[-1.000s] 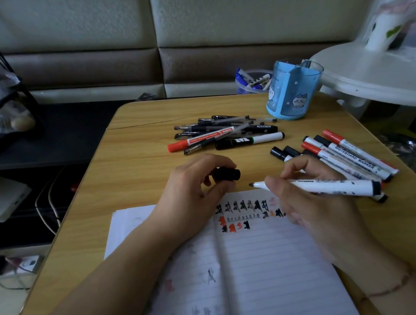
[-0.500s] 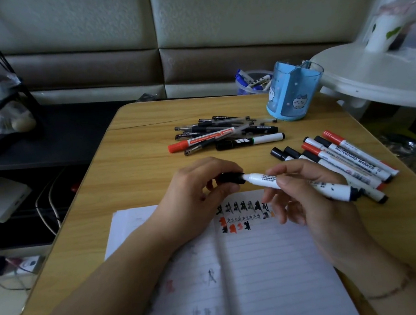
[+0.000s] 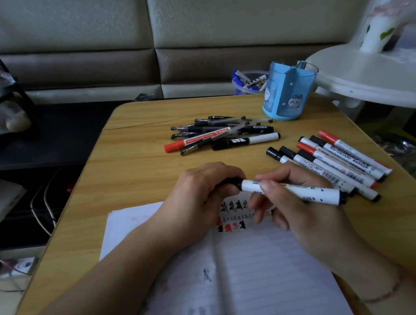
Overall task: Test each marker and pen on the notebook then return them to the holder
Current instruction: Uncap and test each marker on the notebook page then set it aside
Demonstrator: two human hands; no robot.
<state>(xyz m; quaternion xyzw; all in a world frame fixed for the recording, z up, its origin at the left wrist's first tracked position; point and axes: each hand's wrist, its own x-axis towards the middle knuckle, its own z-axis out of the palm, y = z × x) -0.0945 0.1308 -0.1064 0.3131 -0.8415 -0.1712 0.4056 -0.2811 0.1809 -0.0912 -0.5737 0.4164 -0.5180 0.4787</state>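
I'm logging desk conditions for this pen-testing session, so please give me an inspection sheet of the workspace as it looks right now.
Surface: wooden table, a thin crack line near its far edge.
Job's things: open notebook with black and red test marks; white marker with black cap on its tip; blue holder upright at the far right.
Clutter: pile of pens mid-table; row of whiteboard markers at the right.
Grippers: left hand grips the cap; right hand holds the marker barrel.
Cables: wires on the floor at the left.
Surroundings: padded wall; white round table at the right.
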